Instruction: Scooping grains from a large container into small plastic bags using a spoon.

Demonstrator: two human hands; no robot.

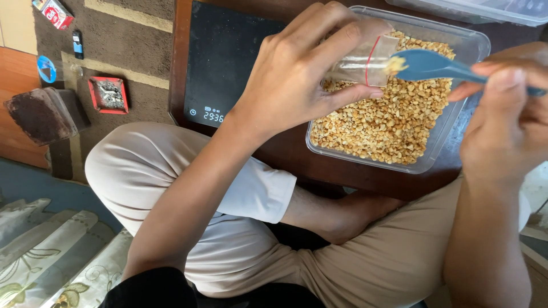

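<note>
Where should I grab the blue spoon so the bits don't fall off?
Hold the blue spoon by its thin handle end, coming from the right side, as the right hand does. The bowl points left into the little clear bag held by the left hand, so gripping the far end likely keeps it level and fingers off the bits.

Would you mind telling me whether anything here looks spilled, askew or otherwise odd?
Nothing stands out. The left hand holds a small clear bag over the clear tub of yellow bits, the right hand tips a blue spoon into its mouth, and no spilled bits show beside the tub.
</note>
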